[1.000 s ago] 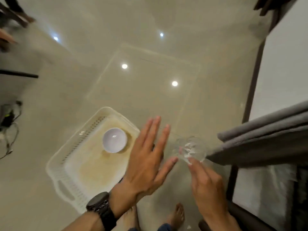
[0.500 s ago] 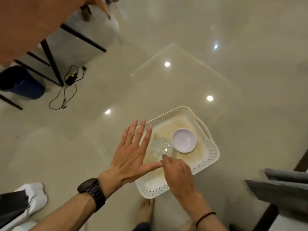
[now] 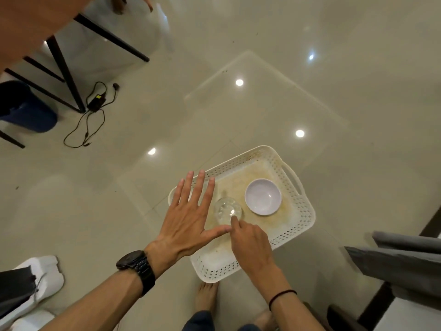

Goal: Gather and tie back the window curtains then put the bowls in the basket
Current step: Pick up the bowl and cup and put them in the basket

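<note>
Basket [image 3: 306,219]: white, perforated, flat on glossy floor [image 3: 262,111], just ahead of bare foot [image 3: 206,297].
White bowl [image 3: 263,196]: upright in basket, right half.
Glass bowl [image 3: 227,210]: clear, within basket outline, just left of white bowl, not touching it (set down or held above the bottom: cannot tell).
Right hand [image 3: 250,242]: fingertips pinching glass bowl's near rim.
Left hand [image 3: 191,216]: flat, fingers straight and spread, grasping nothing, over basket's left edge; thumb tip beside right hand's fingers.
Curtain [image 3: 403,261]: grey folds, lower right, well apart from basket.
Watch [image 3: 137,266]: black, on left wrist.
</note>
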Demonstrator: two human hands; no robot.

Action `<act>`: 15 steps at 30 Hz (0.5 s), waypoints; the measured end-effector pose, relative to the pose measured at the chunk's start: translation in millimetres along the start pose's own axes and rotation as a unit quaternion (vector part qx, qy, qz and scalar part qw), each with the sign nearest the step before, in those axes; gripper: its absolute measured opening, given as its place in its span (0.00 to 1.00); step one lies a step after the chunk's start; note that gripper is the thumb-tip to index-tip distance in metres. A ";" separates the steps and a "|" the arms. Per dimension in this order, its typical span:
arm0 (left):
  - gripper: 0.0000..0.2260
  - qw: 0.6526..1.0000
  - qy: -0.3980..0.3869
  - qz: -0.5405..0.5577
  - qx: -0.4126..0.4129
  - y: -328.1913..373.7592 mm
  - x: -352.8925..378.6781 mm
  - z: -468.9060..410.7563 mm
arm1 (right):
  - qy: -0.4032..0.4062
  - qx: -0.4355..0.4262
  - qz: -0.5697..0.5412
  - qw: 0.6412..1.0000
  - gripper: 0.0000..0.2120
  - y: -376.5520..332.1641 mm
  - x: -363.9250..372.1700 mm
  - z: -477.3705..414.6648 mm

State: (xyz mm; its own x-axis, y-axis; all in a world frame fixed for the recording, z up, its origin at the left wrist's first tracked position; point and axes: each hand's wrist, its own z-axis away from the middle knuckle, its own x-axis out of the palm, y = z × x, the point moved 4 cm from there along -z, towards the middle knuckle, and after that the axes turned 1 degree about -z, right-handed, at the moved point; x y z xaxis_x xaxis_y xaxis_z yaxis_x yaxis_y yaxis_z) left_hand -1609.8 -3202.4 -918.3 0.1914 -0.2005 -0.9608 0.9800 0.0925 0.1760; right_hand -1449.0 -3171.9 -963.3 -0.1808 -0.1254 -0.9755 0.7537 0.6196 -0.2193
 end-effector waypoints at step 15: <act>0.49 0.957 0.021 0.010 0.289 252.7 -10.4 -95.2 | 0.088 0.287 0.027 0.953 0.26 200.8 -116.2 121.1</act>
State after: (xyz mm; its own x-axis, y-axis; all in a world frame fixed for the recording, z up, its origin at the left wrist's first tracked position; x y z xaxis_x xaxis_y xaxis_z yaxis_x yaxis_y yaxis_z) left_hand -1369.3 -3084.0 -884.2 0.2209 -0.1640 -0.9614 0.8446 -0.4607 0.2726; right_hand -1200.1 -3126.8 -896.1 -0.1961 0.0576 -0.9789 0.9777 0.0884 -0.1906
